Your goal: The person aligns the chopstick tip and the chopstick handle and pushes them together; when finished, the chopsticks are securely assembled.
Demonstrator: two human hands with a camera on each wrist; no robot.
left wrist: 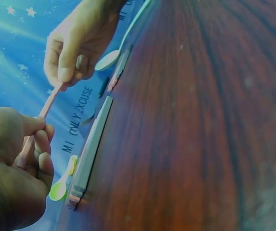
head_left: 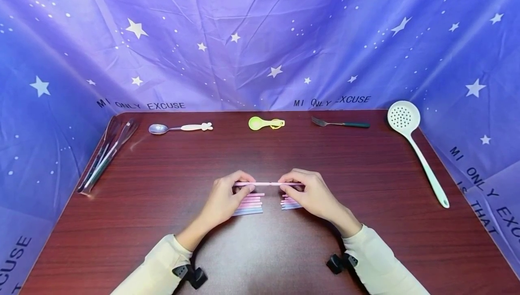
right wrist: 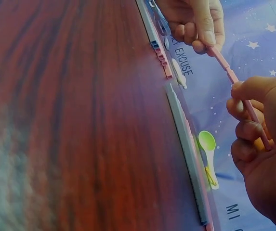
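My left hand (head_left: 227, 195) pinches a slim pink stick (head_left: 262, 183) between thumb and fingers. From the other side my right hand (head_left: 310, 191) pinches a matching pink stick (right wrist: 254, 115). The two lie in one line, their ends meeting at a small notch between the hands, raised above the table in both wrist views. Below the left hand lies a row of pink and blue sticks (head_left: 253, 204). A similar row (head_left: 288, 204) lies under the right hand, partly hidden by it.
Along the table's back lie a spoon (head_left: 158, 129), a green measuring spoon (head_left: 256, 123) and a fork (head_left: 345, 124). A clear bag (head_left: 103, 159) holding utensils is at the left edge, a white skimmer (head_left: 424, 164) at the right. Starry cloth (head_left: 243, 60) hangs around the table.
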